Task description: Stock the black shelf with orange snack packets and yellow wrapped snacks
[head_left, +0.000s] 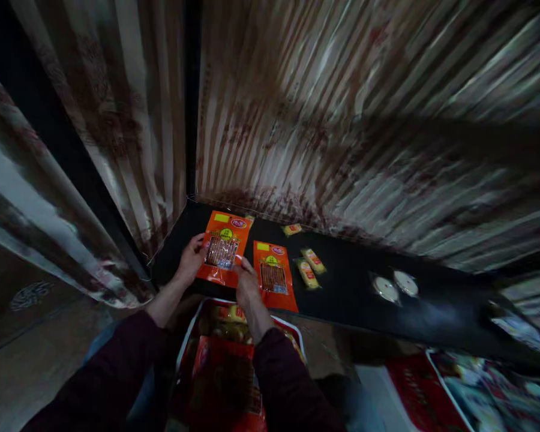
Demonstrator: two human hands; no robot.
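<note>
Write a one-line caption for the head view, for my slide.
Left hand and right hand hold an orange packet at a black shelf, beside a second orange packet and yellow packets.

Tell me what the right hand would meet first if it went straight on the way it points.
The right hand grips the orange packet, so that comes first; past it, likely the black shelf, then the corrugated wall. Depth is unclear.

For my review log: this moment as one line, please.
left hand, right hand: gripping orange packet | beside: second packet flat on black shelf | also: yellow sachets, white discs
</note>
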